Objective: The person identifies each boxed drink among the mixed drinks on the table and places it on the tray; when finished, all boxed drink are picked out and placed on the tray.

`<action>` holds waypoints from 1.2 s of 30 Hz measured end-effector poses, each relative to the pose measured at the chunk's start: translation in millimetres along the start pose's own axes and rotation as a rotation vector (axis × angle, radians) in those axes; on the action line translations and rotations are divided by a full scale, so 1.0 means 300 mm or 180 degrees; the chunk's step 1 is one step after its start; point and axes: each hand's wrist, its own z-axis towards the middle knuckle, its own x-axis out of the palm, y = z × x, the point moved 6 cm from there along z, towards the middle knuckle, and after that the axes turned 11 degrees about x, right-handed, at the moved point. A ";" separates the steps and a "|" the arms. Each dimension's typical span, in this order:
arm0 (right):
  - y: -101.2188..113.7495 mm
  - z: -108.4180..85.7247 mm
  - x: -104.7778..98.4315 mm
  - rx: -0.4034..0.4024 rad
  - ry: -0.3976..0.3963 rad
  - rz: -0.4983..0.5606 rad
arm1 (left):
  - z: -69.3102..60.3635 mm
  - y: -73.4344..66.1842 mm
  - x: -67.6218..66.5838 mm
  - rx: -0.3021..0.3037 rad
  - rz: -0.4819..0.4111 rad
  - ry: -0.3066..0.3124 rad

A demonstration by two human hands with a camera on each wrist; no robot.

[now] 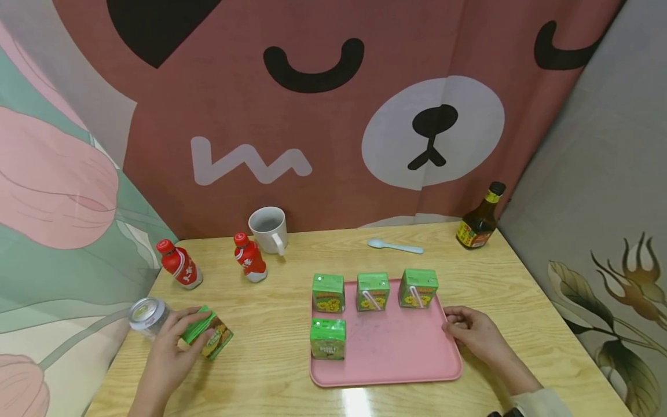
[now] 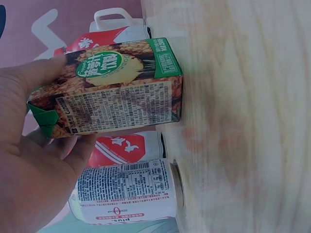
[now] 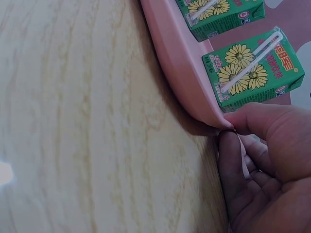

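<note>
My left hand (image 1: 174, 350) grips a green and brown juice box (image 1: 216, 336) between thumb and fingers, at the table's left side. In the left wrist view that juice box (image 2: 116, 90) shows a pineapple-like picture and a printed side panel. On the right, my right hand (image 1: 474, 333) pinches the right rim of a pink tray (image 1: 396, 359); the right wrist view shows thumb and finger on the tray's edge (image 3: 189, 92). Three flower-printed green drink boxes (image 1: 372, 292) stand along the tray's back, and another green box (image 1: 328, 340) stands at its front left.
A can (image 1: 148, 315) stands just left of my left hand. Two red bottles (image 1: 179, 265) (image 1: 250, 259) and a white mug (image 1: 269, 229) are behind it. A pale blue spoon (image 1: 396, 247) lies beyond the tray, and a dark sauce bottle (image 1: 478, 220) stands in the back right corner.
</note>
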 end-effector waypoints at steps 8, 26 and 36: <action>-0.005 -0.004 -0.003 0.0002 -0.0029 0.0008 | 0.008 -0.012 0.003 0.0026 0.0064 -0.0058; -0.010 -0.001 0.001 0.0058 0.0004 0.0034 | 0.250 -0.252 0.083 0.0957 -0.0203 0.0326; -0.004 0.000 -0.001 0.0037 -0.0040 -0.0025 | 0.441 -0.576 0.147 0.1865 -0.1006 0.0348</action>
